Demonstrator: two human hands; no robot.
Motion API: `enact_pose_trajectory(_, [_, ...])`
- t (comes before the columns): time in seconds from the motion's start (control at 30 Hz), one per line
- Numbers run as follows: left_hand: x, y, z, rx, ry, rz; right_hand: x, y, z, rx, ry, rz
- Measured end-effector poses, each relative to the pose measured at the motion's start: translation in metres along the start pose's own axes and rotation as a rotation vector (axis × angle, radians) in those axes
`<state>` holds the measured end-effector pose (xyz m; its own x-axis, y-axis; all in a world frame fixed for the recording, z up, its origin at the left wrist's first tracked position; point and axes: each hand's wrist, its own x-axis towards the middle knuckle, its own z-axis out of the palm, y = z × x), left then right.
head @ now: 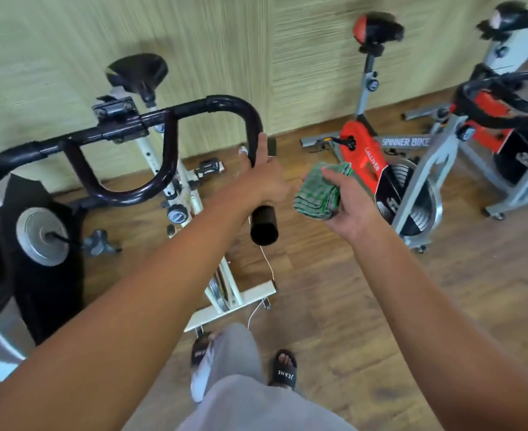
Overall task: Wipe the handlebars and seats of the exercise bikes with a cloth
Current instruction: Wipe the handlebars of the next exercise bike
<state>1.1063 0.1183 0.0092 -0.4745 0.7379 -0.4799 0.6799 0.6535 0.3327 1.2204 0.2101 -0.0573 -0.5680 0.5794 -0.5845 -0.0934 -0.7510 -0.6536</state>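
A white exercise bike stands in front of me with black handlebars (163, 113) and a black seat (138, 71) behind them. My left hand (264, 181) grips the right handlebar grip, whose open end (264, 227) sticks out below the fist. My right hand (346, 200) holds a folded green checked cloth (318, 191) just to the right of that grip, thumb on top. The cloth does not touch the bar.
A red and grey spinner bike (381, 157) with a black and red seat (376, 29) stands to the right, and a third bike (505, 104) is at the far right. A textured wall (256, 42) runs behind. Wooden floor (412, 306) lies underfoot, with my sandalled feet (282, 370).
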Motion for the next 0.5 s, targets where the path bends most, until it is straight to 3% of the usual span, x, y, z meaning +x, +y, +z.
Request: enact_pose_trajectory(0.5, [0.014, -0.006, 0.004, -0.096, 0.046, -0.020, 0.022, 0.015, -0.001, -0.092, -0.008, 0.075])
